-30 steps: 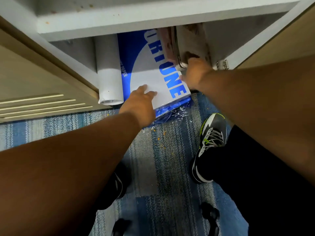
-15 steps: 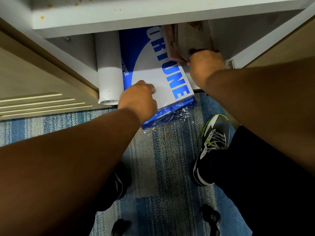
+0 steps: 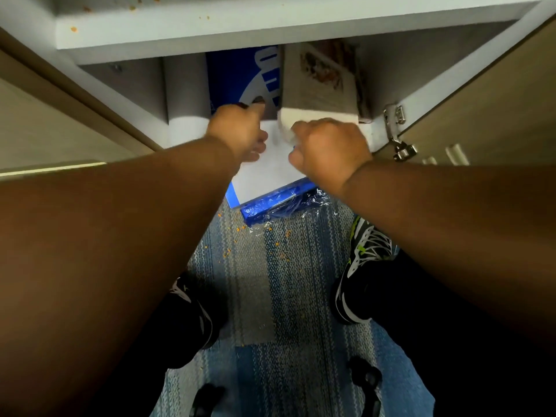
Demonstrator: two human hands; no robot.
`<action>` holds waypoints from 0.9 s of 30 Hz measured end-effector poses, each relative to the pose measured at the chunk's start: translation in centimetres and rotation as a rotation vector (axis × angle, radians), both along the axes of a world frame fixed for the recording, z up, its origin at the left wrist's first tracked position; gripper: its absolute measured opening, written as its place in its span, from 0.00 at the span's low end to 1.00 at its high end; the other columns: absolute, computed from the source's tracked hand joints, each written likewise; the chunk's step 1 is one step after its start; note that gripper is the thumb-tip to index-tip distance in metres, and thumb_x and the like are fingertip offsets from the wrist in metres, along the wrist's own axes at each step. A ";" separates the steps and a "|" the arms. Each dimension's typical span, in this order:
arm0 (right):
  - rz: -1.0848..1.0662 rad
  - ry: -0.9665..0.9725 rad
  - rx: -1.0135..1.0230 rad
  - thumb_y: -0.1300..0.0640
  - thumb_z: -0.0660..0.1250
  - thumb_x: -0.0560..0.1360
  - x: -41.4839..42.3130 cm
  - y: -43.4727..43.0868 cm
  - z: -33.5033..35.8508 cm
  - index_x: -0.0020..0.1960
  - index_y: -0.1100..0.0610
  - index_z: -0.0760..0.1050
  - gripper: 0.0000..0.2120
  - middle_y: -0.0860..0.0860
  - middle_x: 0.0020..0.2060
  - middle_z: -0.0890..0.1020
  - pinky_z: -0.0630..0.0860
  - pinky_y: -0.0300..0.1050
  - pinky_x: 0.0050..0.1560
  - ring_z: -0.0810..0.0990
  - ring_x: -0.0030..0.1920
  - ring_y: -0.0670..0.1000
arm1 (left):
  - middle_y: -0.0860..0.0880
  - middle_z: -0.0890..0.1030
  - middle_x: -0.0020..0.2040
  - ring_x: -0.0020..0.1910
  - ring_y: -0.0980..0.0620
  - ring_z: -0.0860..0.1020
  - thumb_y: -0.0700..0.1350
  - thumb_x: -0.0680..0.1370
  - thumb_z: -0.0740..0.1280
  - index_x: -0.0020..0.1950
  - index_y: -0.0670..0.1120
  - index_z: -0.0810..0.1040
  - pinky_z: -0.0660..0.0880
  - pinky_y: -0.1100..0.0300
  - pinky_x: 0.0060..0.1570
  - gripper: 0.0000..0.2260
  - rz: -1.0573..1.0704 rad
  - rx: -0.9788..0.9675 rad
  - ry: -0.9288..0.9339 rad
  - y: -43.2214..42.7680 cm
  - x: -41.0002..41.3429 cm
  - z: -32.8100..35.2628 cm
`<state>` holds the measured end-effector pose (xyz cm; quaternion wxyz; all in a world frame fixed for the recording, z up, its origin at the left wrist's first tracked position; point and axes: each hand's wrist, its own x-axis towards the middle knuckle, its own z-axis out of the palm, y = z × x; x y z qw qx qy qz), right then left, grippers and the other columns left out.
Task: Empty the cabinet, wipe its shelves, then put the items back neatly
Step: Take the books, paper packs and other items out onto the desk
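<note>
The book [image 3: 316, 85], a thick volume with a stained grey cover and a white page block, sits at the right of the lower compartment of the cabinet [image 3: 210, 31]. Its near end appears to overlap the ream of paper [image 3: 270, 173]. A paper roll [image 3: 185, 94] lies along the left wall. The ream projects past the cabinet front over the carpet [image 3: 270, 296], with torn plastic wrap [image 3: 288, 203] at its near end. The right hand [image 3: 329, 149] is at the book's near left corner, its grip closed with fingers curled against the page block; blur hides the exact contact. The left hand [image 3: 237, 130] reaches into the gap along the book's left edge. Its fingertips are in shadow, so it cannot be told whether that grip has closed on anything. The step in hand is judged to be moving the book; whether outward or into place cannot be determined. Take the weight from beneath the page block, not from the cover alone. Keep the volume level and lift it clear of the ream before sliding, so that the ream is not dragged further out. Steer away from the hinge [image 3: 394, 127] at the right. Crumbs [image 3: 228, 251] on the carpet suggest the shelves need wiping.
</note>
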<state>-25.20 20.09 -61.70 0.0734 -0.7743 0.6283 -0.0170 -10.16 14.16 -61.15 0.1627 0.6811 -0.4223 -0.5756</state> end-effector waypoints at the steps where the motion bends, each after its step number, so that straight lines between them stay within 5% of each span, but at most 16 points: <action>1: 0.064 -0.030 -0.055 0.61 0.69 0.66 0.6 1.0 0.0 0.46 0.62 0.80 0.09 0.60 0.36 0.83 0.66 0.47 0.34 0.82 0.38 0.62 | 0.46 0.85 0.46 0.43 0.47 0.84 0.56 0.83 0.62 0.49 0.47 0.76 0.82 0.53 0.46 0.13 0.032 0.104 0.070 0.0 -0.5 0.2; 3: 0.229 -0.038 -0.088 0.64 0.73 0.63 1.2 2.7 -1.0 0.45 0.59 0.82 0.11 0.56 0.37 0.84 0.76 0.51 0.38 0.83 0.39 0.60 | 0.46 0.87 0.46 0.42 0.49 0.86 0.54 0.83 0.65 0.51 0.45 0.79 0.83 0.55 0.40 0.12 -0.004 0.182 0.092 0.2 -1.0 -0.1; 4: 0.279 -0.017 0.006 0.63 0.72 0.68 1.6 3.3 -1.6 0.54 0.57 0.81 0.14 0.55 0.48 0.85 0.78 0.55 0.48 0.83 0.50 0.60 | 0.46 0.87 0.49 0.43 0.49 0.86 0.51 0.82 0.67 0.53 0.44 0.80 0.83 0.56 0.38 0.10 -0.044 0.184 0.052 0.3 -1.0 -0.6; 6: 0.272 -0.024 0.255 0.60 0.63 0.80 1.8 4.5 -2.7 0.73 0.54 0.70 0.22 0.53 0.74 0.71 0.69 0.58 0.68 0.67 0.75 0.58 | 0.45 0.84 0.53 0.46 0.48 0.84 0.46 0.80 0.70 0.60 0.41 0.79 0.83 0.58 0.41 0.12 -0.140 0.154 -0.070 0.3 -1.0 -1.1; 7: 0.261 -0.064 0.317 0.59 0.61 0.81 1.5 4.8 -3.2 0.77 0.55 0.65 0.24 0.51 0.79 0.63 0.64 0.57 0.73 0.59 0.79 0.57 | 0.43 0.83 0.55 0.49 0.47 0.84 0.44 0.80 0.71 0.62 0.39 0.78 0.83 0.57 0.45 0.14 -0.175 0.131 -0.115 0.1 -0.8 -1.3; 10: 0.251 -0.177 0.262 0.58 0.64 0.80 -0.5 5.4 -3.8 0.75 0.58 0.69 0.23 0.52 0.78 0.64 0.64 0.55 0.75 0.63 0.77 0.57 | 0.40 0.81 0.62 0.59 0.42 0.82 0.45 0.80 0.71 0.64 0.38 0.78 0.81 0.48 0.57 0.16 -0.205 0.105 -0.173 0.1 -0.1 -1.3; 14: -0.115 -0.238 0.315 0.50 0.58 0.84 -4.4 5.2 -3.2 0.78 0.54 0.62 0.24 0.48 0.80 0.57 0.56 0.49 0.79 0.56 0.79 0.50 | 0.39 0.81 0.61 0.57 0.40 0.82 0.44 0.82 0.68 0.51 0.42 0.76 0.81 0.43 0.56 0.05 -0.121 0.165 -0.166 0.9 0.8 -1.6; 19: -0.774 -0.566 0.424 0.41 0.69 0.76 -4.7 4.0 -4.7 0.78 0.53 0.60 0.36 0.53 0.70 0.73 0.72 0.53 0.69 0.74 0.68 0.56 | 0.41 0.81 0.58 0.52 0.42 0.82 0.37 0.83 0.63 0.62 0.40 0.73 0.82 0.46 0.51 0.08 -0.075 0.266 -0.090 3.4 1.7 -1.7; 22: -0.748 -0.569 0.562 0.44 0.72 0.76 -4.1 4.3 -4.5 0.71 0.57 0.71 0.29 0.53 0.63 0.80 0.77 0.52 0.61 0.80 0.60 0.56 | 0.44 0.79 0.58 0.55 0.43 0.81 0.35 0.82 0.64 0.60 0.48 0.69 0.82 0.44 0.46 0.12 -0.148 0.231 -0.064 5.0 3.1 -1.6; 27: -0.650 -0.572 0.592 0.51 0.75 0.75 -3.4 5.5 -1.1 0.63 0.56 0.72 0.21 0.52 0.60 0.82 0.81 0.58 0.55 0.82 0.57 0.57 | 0.43 0.80 0.58 0.53 0.41 0.82 0.33 0.80 0.67 0.58 0.51 0.71 0.83 0.43 0.45 0.15 -0.154 0.147 -0.082 7.4 5.5 -0.2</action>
